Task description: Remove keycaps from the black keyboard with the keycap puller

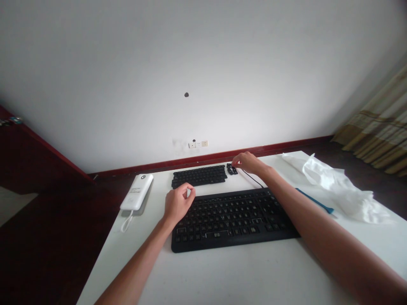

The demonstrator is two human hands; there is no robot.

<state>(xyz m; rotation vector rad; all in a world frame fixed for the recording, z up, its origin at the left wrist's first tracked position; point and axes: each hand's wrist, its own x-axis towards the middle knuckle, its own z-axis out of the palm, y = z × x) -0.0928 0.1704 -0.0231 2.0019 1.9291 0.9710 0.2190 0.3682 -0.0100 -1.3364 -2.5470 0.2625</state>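
A black keyboard base (pixel 219 243) with its keycaps off lies on the white table, key sockets and a few wire brackets showing. My left hand (pixel 179 203) hovers over its upper left corner, fingers curled and thumb bent toward the index finger; anything between them is too small to make out. Behind the base, loose black keycaps (pixel 199 175) lie side by side in rows. At the back right is a small group of keycaps (pixel 231 170). My right hand (pixel 248 162) reaches over to it with fingertips pinched at a keycap, which the fingers mostly hide.
A white power bank (pixel 137 192) with a strap sits at the left edge of the table (pixel 222 279). To the right are a blue pry tool (pixel 314 201) and a crumpled white plastic bag (pixel 337 182). The keyboard's cable (pixel 252 178) runs behind it. A wall with sockets (pixel 199 144) stands beyond.
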